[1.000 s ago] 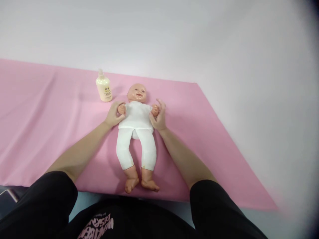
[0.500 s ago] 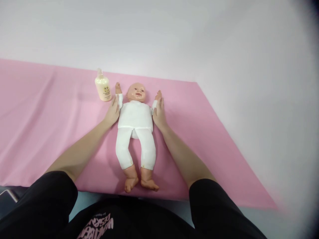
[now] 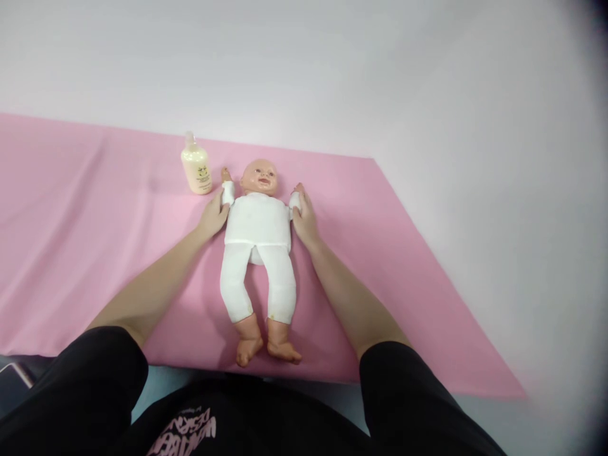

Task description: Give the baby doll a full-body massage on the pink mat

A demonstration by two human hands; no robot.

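Observation:
A baby doll (image 3: 258, 218) in a white top and trousers lies on its back on the pink sheet (image 3: 361, 266), head away from me and bare feet towards me. My left hand (image 3: 215, 214) grips the doll's arm on the left side, thumb near its torso and fingers along the outside of the sleeve. On the other side, my right hand (image 3: 304, 218) is closed about the doll's other arm. Both of the doll's small hands stick up past my fingers. A pump bottle of pale yellow lotion (image 3: 196, 168) stands just beyond my left hand.
A pale wall or surface (image 3: 304, 76) borders the sheet at the back and right. The sheet's near edge runs in front of my body. At the lower left lies a dark, flat object with a light edge (image 3: 23, 375), partly cut off.
The doll's two arms have come down slightly, their hands now lower and the sleeves more bent. My fingers have curled more around them. The bottle stays in place.

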